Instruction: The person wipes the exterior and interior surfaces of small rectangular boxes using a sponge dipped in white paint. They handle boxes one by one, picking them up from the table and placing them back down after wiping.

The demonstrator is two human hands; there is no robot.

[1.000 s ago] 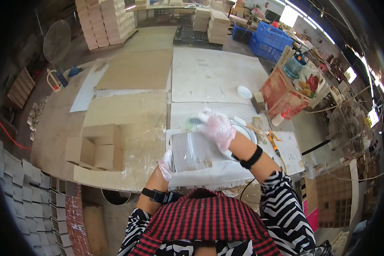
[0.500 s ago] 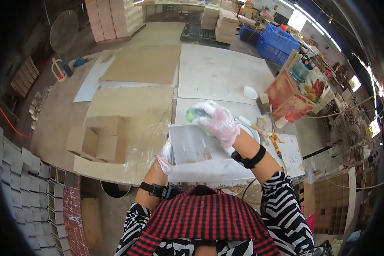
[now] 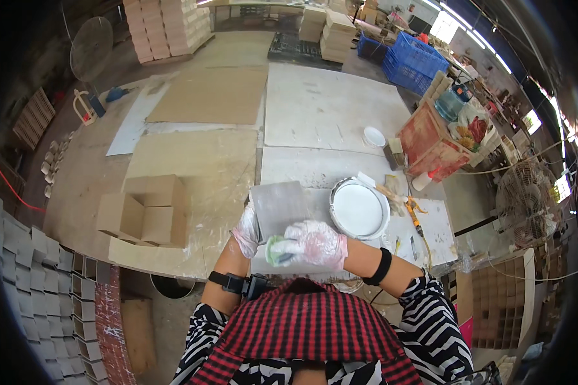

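Note:
My left hand [image 3: 245, 232], in a thin whitish glove, grips the left edge of a box-like piece [image 3: 280, 206]. Its upper face is flat, grey and smeared with white. At the near edge of that face is my right hand [image 3: 315, 245], gloved and stained white and pink, with its fingers closed on a green sponge [image 3: 275, 251]. A round tub of white paint [image 3: 358, 209] stands just right of the piece. Across its right rim lies a brush [image 3: 371, 182]. The fingertips of my left hand are partly hidden by the piece.
Brown cardboard boxes [image 3: 149, 213] sit joined on the left of the table. An orange-yellow air gun [image 3: 415, 208] with a hose lies at right, near a white bowl [image 3: 374, 136] and a red-capped bottle [image 3: 424, 179]. A reddish crate-like stand [image 3: 432, 141] is beyond the table's right edge.
My right hand has swept the sponge from the far edge of the piece to its near edge, uncovering the paint tub. My left hand keeps its grip.

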